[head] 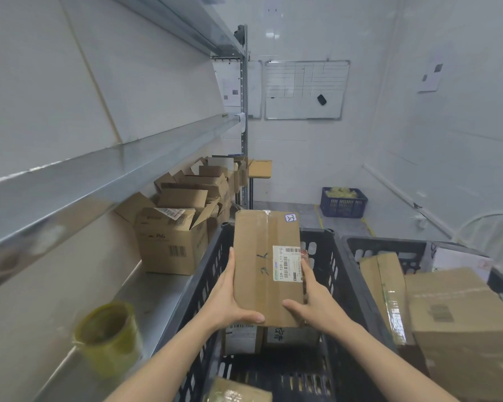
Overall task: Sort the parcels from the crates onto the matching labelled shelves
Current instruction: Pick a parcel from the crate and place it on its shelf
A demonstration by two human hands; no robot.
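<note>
Fingers (pixel 231 264) of L hand (pixel 230 300) and R hand (pixel 314 303) clasp the near end of 1 parcel (pixel 262 265), held over the black crate (pixel 204 285), long axis pointing away; shelf (pixel 157 291) lies L, nearer L hand, so prob. a leftward swing.

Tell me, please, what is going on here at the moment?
A person holds a taped cardboard parcel over a black crate, the left grip and right grip curled round its near end. More parcels lie in that crate and in the second crate beside it. Open cartons and a tape roll sit on the shelf to the left.
</note>
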